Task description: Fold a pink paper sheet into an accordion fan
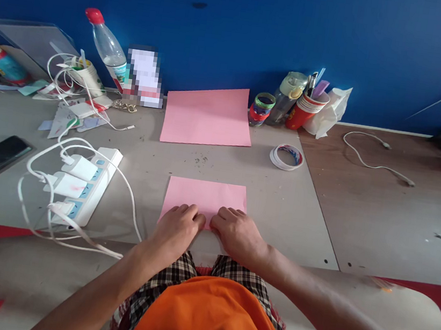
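My left hand (180,226), my right hand (238,232), both curled narrow, holding a pink sheet (206,194) by its near edge, twelve o'clock on the counter (298,218), tape roll (274,158) at one o'clock

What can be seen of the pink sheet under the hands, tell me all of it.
The pink sheet looks like plain paper, with no print visible. It lies roughly flat on the gray tabletop, close to the near edge, its straight far edge running crosswise. The left hand and right hand touch its near part with curled fingers, hiding the near corners. Whether it is folded there cannot be told.
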A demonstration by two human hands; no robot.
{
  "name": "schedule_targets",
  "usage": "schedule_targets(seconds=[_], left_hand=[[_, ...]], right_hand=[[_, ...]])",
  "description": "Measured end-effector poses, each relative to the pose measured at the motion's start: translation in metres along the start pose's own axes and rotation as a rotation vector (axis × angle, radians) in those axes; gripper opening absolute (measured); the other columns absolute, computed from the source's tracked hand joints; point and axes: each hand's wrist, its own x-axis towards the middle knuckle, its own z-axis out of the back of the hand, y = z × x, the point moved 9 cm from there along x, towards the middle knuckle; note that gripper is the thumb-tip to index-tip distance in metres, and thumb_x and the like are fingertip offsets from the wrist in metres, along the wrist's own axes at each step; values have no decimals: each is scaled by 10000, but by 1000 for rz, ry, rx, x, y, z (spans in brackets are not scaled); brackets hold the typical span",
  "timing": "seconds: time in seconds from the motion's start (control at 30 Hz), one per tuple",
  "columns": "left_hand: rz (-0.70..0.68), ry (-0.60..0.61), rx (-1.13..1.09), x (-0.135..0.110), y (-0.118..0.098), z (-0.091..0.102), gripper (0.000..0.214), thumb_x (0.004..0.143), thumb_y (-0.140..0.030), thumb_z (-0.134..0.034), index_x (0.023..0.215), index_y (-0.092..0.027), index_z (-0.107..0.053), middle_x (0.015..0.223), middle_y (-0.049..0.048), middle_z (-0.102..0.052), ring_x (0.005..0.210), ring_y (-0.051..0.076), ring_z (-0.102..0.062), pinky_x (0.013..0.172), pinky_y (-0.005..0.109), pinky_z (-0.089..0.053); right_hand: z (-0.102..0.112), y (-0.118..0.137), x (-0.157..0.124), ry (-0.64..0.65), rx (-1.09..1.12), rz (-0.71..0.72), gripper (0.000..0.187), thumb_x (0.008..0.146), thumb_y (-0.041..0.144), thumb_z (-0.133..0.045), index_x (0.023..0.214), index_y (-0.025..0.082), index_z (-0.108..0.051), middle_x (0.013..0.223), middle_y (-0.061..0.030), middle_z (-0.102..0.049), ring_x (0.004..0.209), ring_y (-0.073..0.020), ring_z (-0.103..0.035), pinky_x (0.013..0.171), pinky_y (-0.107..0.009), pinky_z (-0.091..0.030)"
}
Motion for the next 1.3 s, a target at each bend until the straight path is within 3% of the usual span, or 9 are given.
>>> schedule_targets(seconds=[0.33, 0.4, 0.57, 0.77, 1.0, 1.3], left_hand=[[-53, -184, 171, -12, -20, 11, 84, 811, -90, -521, 791, -152, -572, 833, 68, -527, 815, 233, -513, 783, 396, -464], [-34, -210, 179, -19, -23, 11, 117, 804, -71, -510, 857, -127, -599, 867, 83, -544, 837, 237, -521, 800, 396, -476], [10, -314, 58, -37, -19, 5, 374, 812, 9, -397, 1143, -55, -560, 1050, 141, -566, 1026, 248, -527, 894, 375, -492], [7, -350, -66, -53, -6, -21, 476, 872, -21, -354, 1336, -96, -431, 1314, 146, -496, 1258, 255, -434, 1000, 378, -461], [-12, -376, 5, -62, -7, -27, 571, 914, -276, -476, 1425, -85, -310, 1425, 145, -430, 1339, 283, -358, 1061, 407, -403], [8, -415, 81, -71, -1, -31, 666, 913, -373, -489, 1458, -92, -228, 1432, 145, -425, 1345, 283, -359, 1072, 412, -372]], right_hand=[[5, 15, -10, -47, -182, 133, 64, 844, 154, -551, 794, 167, -589, 845, -73, -566, 792, -205, -459, 678, -337, -316], [5, 17, -19, -84, -193, 162, 63, 848, 149, -540, 858, 155, -602, 865, -85, -569, 814, -215, -455, 704, -348, -336], [4, 11, -41, -191, -141, 175, 339, 848, 123, -506, 1183, 122, -555, 1079, -128, -578, 945, -247, -465, 802, -385, -388], [4, 2, -49, -235, -55, 159, 319, 867, 170, -515, 1177, 120, -573, 1126, -125, -596, 1064, -261, -478, 900, -414, -416], [2, -10, -65, -231, -61, 147, 401, 901, 247, -484, 1275, 111, -533, 1317, -133, -538, 1245, -285, -420, 1034, -482, -372], [-2, -28, -85, -221, -115, 72, 445, 909, 219, -448, 1338, 105, -482, 1385, -111, -492, 1312, -295, -378, 1069, -504, -344]])
